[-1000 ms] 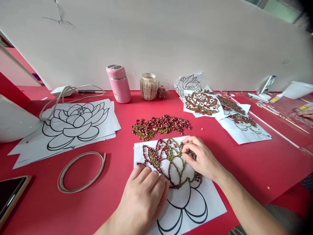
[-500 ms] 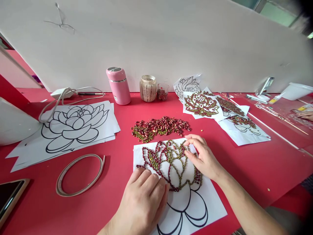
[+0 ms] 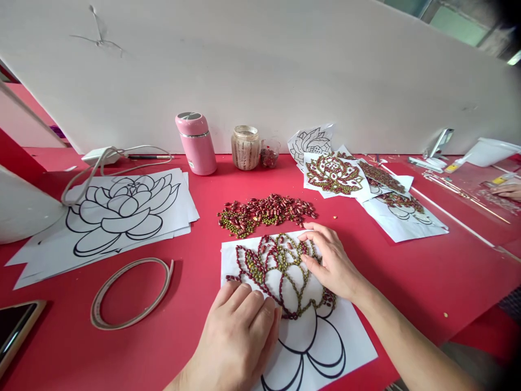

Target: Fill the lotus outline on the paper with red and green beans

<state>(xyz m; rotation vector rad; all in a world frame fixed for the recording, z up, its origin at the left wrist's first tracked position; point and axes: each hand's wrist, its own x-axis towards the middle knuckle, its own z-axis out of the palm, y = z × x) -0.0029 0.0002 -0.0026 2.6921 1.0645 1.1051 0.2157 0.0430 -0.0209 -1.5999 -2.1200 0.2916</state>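
A sheet of paper with a lotus outline (image 3: 321, 347) lies in front of me. Red beans and green mung beans line its upper petals, and the lower petals are bare black lines. My left hand (image 3: 244, 331) rests on the sheet's left side with its fingers curled under; whatever they hold, if anything, is hidden. Over the upper right of the bean pattern is my right hand (image 3: 331, 263), thumb and forefinger apart, nothing visible between them. Just beyond the sheet's top edge lies a loose pile of red and green beans (image 3: 272, 212).
Lotus printouts (image 3: 122, 217) and a coiled strip (image 3: 132, 293) lie left, a phone (image 3: 18, 331) at the near left. A pink flask (image 3: 196, 144), a jar (image 3: 246, 147) and a small cup (image 3: 269, 155) stand behind. Bean-covered sheets (image 3: 336, 175) lie back right; another person's hand (image 3: 508, 191) shows far right.
My right hand has shifted slightly left over the upper petals, its fingertips closer to the pattern's middle. My left hand stays in place on the sheet.
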